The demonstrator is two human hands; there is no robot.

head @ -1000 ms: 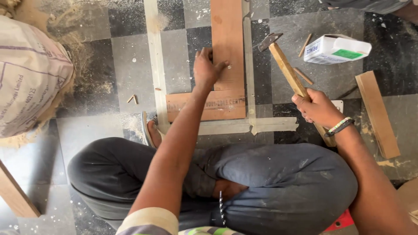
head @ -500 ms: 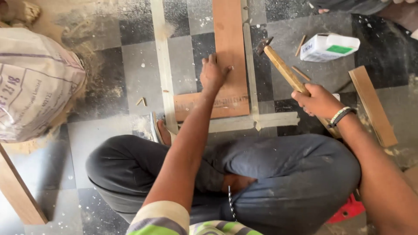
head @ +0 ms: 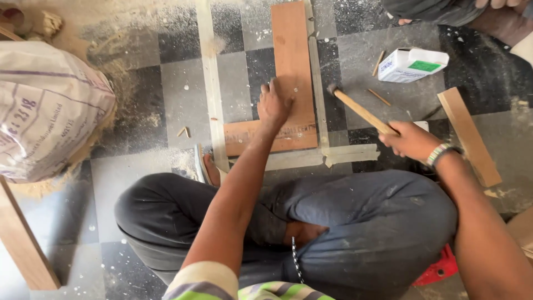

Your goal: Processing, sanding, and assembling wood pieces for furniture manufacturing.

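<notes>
Reddish-brown flat wooden board (head: 292,66) lies upper centre on the checkered floor (head: 166,105); left hand (head: 273,105) presses it, fingers pinched, apparently on a nail. Right hand (head: 412,141) grips the wooden-handled hammer (head: 360,110). Risk: a glancing blow striking those fingers.

I see the hammer (head: 361,111) now lower than before, its head down near the brown board (head: 291,66), swung by my right hand (head: 412,141).

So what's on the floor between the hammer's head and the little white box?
In the head view, between the hammer head and the white box, one thin wood sliver lies on the tiled floor; otherwise just dusty tile.
</notes>
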